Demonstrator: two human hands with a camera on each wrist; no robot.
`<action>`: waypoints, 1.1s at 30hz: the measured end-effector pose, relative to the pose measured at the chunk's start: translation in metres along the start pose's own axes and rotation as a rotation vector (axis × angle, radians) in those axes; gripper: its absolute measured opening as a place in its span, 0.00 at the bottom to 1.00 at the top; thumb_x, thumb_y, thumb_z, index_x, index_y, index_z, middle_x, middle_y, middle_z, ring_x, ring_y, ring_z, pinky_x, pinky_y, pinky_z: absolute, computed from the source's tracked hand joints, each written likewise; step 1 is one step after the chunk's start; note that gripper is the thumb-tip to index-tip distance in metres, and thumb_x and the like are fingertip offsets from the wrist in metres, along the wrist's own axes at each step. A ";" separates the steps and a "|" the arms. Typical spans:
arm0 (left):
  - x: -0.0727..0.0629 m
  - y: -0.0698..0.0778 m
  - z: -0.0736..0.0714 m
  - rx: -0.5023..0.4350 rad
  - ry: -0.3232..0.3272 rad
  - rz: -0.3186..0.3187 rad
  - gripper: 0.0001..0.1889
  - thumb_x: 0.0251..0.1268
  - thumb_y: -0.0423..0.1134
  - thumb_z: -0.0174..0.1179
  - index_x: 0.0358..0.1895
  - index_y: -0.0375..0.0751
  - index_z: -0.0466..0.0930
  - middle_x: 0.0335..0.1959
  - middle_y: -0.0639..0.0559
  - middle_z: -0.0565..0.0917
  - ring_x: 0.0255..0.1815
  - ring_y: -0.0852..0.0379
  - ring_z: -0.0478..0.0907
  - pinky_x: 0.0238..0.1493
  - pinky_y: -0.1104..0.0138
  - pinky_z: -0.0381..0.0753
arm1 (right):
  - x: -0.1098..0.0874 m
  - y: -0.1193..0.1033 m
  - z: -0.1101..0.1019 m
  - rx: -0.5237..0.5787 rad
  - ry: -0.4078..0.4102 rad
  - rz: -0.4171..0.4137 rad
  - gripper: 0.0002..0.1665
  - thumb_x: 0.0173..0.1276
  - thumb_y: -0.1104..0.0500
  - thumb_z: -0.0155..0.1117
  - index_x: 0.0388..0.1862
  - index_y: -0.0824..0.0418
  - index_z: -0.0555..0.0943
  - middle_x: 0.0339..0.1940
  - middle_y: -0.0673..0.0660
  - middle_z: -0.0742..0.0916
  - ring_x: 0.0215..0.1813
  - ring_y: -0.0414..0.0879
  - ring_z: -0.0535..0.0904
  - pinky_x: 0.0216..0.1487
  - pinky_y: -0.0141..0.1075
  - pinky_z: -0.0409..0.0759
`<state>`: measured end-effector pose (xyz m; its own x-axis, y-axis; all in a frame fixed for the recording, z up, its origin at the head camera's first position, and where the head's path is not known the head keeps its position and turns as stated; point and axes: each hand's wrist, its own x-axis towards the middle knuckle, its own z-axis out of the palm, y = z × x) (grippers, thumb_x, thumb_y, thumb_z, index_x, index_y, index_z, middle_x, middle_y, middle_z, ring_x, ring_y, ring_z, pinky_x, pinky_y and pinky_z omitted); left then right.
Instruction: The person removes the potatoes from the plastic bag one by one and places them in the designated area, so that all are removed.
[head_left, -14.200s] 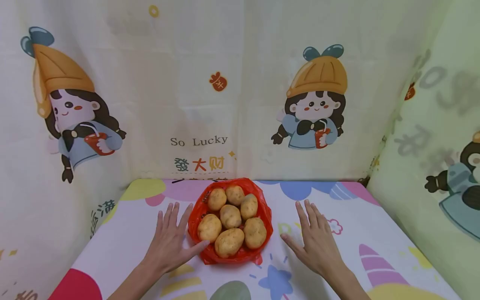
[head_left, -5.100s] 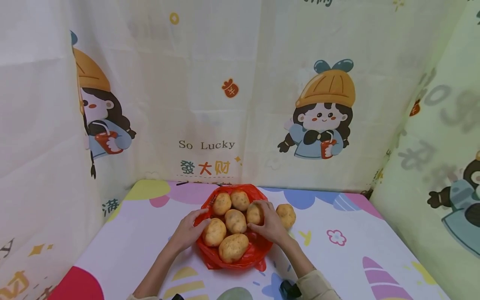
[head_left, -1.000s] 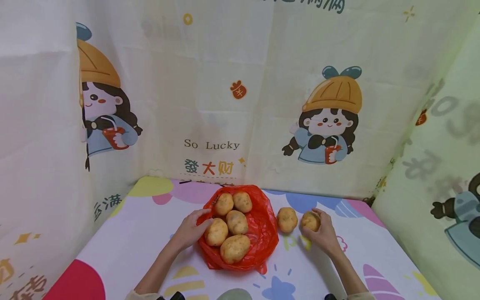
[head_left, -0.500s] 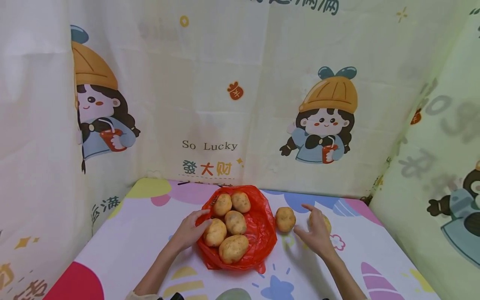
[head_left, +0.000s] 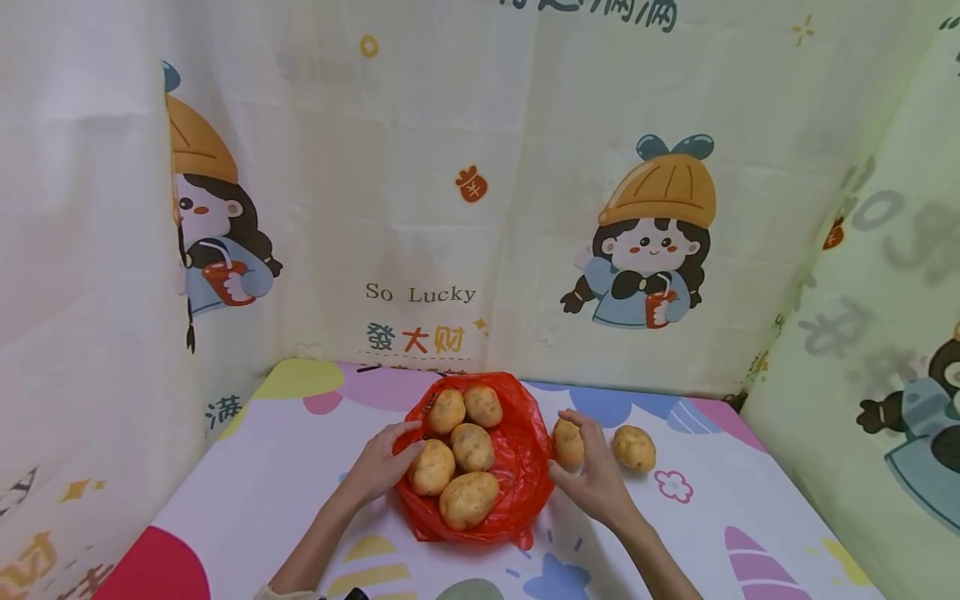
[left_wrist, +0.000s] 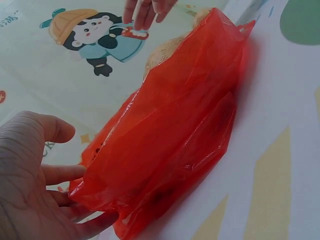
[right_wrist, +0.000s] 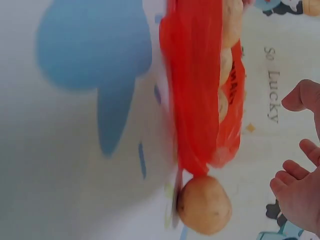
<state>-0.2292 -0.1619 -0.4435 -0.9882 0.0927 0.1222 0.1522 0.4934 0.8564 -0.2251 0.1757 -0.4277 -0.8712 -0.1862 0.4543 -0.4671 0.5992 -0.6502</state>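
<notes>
A red plastic bag (head_left: pixel 525 475), its mouth rolled wide, holds several potatoes (head_left: pixel 468 500) grouped toward its left side. At the bag's left rim is my left hand (head_left: pixel 377 468); in the left wrist view its fingers (left_wrist: pixel 62 175) rest against the red plastic (left_wrist: pixel 165 130) and the thumb stands apart. My right hand (head_left: pixel 597 485) is just right of the bag, fingers spread and holding nothing. It partly covers a potato (head_left: pixel 566 442) on the table beside the bag. Another loose potato (head_left: pixel 634 450) lies farther right.
The table carries a white cloth (head_left: pixel 285 467) with coloured prints. Pale printed curtains hang behind it, on the left (head_left: pixel 82 292) and on the right (head_left: pixel 885 317), close around the table's edges.
My right hand has let go of a potato on the table at the right and moved left, back toward the bag. My left hand stays at the bag's rim.
</notes>
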 end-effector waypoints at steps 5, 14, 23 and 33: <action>0.000 -0.001 0.000 0.002 0.000 -0.002 0.26 0.74 0.46 0.59 0.69 0.35 0.75 0.69 0.36 0.74 0.73 0.34 0.67 0.68 0.37 0.70 | 0.001 -0.011 0.013 0.042 -0.037 -0.032 0.45 0.55 0.69 0.73 0.72 0.54 0.68 0.70 0.58 0.75 0.73 0.62 0.68 0.63 0.65 0.76; 0.000 0.001 -0.001 0.004 -0.002 0.000 0.26 0.75 0.46 0.59 0.69 0.36 0.75 0.69 0.36 0.74 0.73 0.34 0.66 0.69 0.37 0.69 | 0.000 -0.032 0.033 0.119 -0.146 0.015 0.44 0.57 0.66 0.75 0.70 0.47 0.69 0.70 0.52 0.74 0.71 0.57 0.70 0.66 0.66 0.73; 0.001 0.002 -0.002 0.000 0.005 0.008 0.25 0.75 0.45 0.59 0.69 0.35 0.75 0.69 0.35 0.75 0.73 0.34 0.67 0.70 0.37 0.67 | -0.006 -0.047 0.048 0.126 -0.221 -0.056 0.40 0.61 0.59 0.76 0.71 0.51 0.69 0.68 0.52 0.75 0.70 0.49 0.73 0.69 0.59 0.73; 0.001 -0.001 0.000 0.006 0.014 0.029 0.25 0.74 0.44 0.59 0.68 0.33 0.76 0.68 0.35 0.76 0.72 0.34 0.68 0.71 0.38 0.66 | -0.016 -0.056 0.061 0.033 -0.314 -0.043 0.39 0.64 0.46 0.75 0.68 0.59 0.71 0.63 0.55 0.76 0.62 0.54 0.77 0.60 0.54 0.82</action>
<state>-0.2305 -0.1625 -0.4438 -0.9834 0.0947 0.1545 0.1812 0.4956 0.8494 -0.1942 0.0974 -0.4352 -0.8523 -0.4452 0.2748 -0.5046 0.5607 -0.6565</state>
